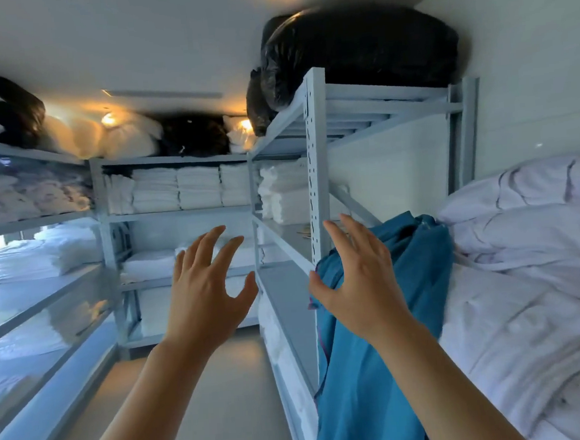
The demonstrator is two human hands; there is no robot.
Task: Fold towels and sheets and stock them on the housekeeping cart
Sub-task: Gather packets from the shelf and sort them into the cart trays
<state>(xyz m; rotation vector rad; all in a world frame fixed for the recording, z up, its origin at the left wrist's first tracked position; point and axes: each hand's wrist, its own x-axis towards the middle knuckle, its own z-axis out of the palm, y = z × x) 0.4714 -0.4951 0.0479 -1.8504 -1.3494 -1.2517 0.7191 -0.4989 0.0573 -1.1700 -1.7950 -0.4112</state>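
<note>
while fingers (215, 245) stayed spread and loosely bent, left hand (206, 291) at frame centre grasped nothing. right hand (357, 277) just right of centre likewise released, empty, raised before blue cloth (378, 368) draped at lower right. loose white sheets (527, 289) heaped unfolded at right edge. folded white towels (180, 189) stacked on grey shelving (317, 169) at centre and left. black bags (359, 53) on top shelves, upper frame. judged early: heap unfolded, housekeeping cart not seen, stocking left. no readable labels or writing.
</note>
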